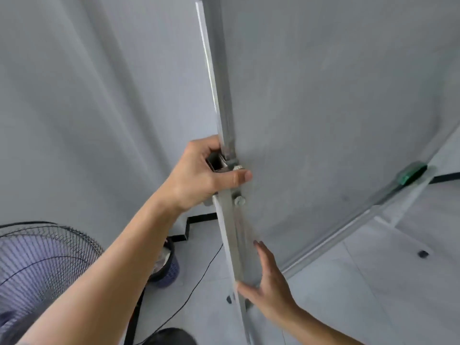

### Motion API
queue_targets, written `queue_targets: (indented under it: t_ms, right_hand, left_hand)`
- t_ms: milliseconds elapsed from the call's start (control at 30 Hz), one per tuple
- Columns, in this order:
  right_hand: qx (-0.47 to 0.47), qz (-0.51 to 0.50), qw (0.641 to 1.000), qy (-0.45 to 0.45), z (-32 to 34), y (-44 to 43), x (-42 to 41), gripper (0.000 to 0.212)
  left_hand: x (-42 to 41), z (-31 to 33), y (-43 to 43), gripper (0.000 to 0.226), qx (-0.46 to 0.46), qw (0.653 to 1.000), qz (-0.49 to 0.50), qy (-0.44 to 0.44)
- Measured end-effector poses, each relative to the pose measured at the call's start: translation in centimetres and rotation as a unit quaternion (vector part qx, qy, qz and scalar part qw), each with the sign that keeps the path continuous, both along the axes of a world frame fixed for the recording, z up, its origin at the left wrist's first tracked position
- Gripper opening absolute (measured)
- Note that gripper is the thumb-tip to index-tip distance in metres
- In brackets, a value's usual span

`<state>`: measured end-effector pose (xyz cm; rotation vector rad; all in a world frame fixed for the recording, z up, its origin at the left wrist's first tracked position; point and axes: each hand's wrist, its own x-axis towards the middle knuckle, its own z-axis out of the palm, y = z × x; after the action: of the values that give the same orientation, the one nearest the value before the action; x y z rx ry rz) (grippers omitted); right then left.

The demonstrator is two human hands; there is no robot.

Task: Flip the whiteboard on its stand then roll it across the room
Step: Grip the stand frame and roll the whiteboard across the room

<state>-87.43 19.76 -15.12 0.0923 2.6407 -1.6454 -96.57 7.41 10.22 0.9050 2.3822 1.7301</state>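
The whiteboard (pixel 336 108) fills the upper right, its pale grey face close in front of me. Its metal side frame and the stand's upright post (pixel 225 115) run from top centre down to the bottom. My left hand (pixel 206 175) grips the top of the stand post at the pivot bracket, thumb pressed against the board's edge beside a bolt (pixel 239 200). My right hand (pixel 267 280) lies lower on the frame edge, fingers spread, thumb hooked around the metal strip. A green eraser (pixel 412 173) sits on the board's tray rail at the right.
A standing fan (pixel 42 265) with a wire grille is at the lower left. A dark bin (pixel 166 265) stands on the tiled floor by the wall, with a black cable (pixel 199 277) trailing past it. A stand caster (pixel 422 253) shows at the right.
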Motion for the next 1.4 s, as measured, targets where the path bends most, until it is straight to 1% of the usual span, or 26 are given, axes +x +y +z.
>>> queue_targets:
  t_ms: [67, 133, 200, 333, 400, 533, 600, 800, 1000, 1133, 1200, 1300, 1400]
  right_hand:
    - [0.011, -0.059, 0.998, -0.007, 0.9, -0.6, -0.6, 0.103]
    - [0.023, -0.106, 0.994, -0.005, 1.8, -0.7, -1.4, 0.105]
    - [0.026, -0.148, 0.989, -0.007, 2.6, -0.3, -2.1, 0.104]
    - [0.015, -0.233, 0.972, -0.02, 3.7, 2.2, -3.5, 0.099]
    - [0.025, -0.276, 0.96, -0.037, 3.8, 4.6, -4.0, 0.09]
    - [0.066, -0.339, 0.937, -0.043, 3.8, 10.1, -4.3, 0.048]
    - [0.076, -0.358, 0.93, -0.04, 3.5, 12.5, -4.5, 0.041]
    - [0.087, -0.396, 0.913, -0.042, 2.8, 18.7, -5.3, 0.036]
    - [0.087, -0.427, 0.899, -0.048, 2.3, 23.9, -6.8, 0.028]
    - [0.094, -0.447, 0.888, -0.062, 2.1, 28.0, -8.9, 0.031]
    - [0.093, -0.456, 0.882, -0.07, 2.3, 30.0, -10.2, 0.033]
    - [0.084, -0.476, 0.872, -0.077, 2.8, 33.0, -12.3, 0.033]
    - [0.074, -0.492, 0.864, -0.075, 3.1, 36.0, -14.8, 0.037]
  left_hand:
    - [-0.9, 0.2, 1.3, 0.02, -0.009, 0.999, -0.037, 0.004]
    - [-1.8, 0.2, 2.9, 0.024, -0.008, 0.997, -0.068, -0.025]
    - [-2.2, 0.3, 5.0, 0.02, -0.003, 0.993, -0.1, -0.055]
    - [-3.4, -0.3, 9.8, 0.026, 0.006, 0.985, -0.141, -0.103]
    - [-3.8, -0.7, 12.6, 0.026, 0.022, 0.98, -0.16, -0.113]
    - [-4.6, -1.0, 18.4, 0.028, 0.029, 0.976, -0.194, -0.095]
    - [-4.9, -1.1, 21.2, 0.027, 0.035, 0.973, -0.212, -0.089]
    - [-6.4, -1.7, 28.3, 0.029, 0.045, 0.968, -0.234, -0.074]
    - [-8.3, -2.3, 34.3, 0.025, 0.059, 0.959, -0.266, -0.081]
    - [-10.4, -2.2, 38.6, 0.036, 0.054, 0.953, -0.287, -0.075]
    - [-11.6, -2.1, 41.0, 0.035, 0.056, 0.95, -0.298, -0.074]
    - [-13.8, -2.1, 44.4, 0.024, 0.058, 0.945, -0.315, -0.074]
    - [-16.4, -2.2, 47.9, 0.031, 0.05, 0.936, -0.336, -0.094]
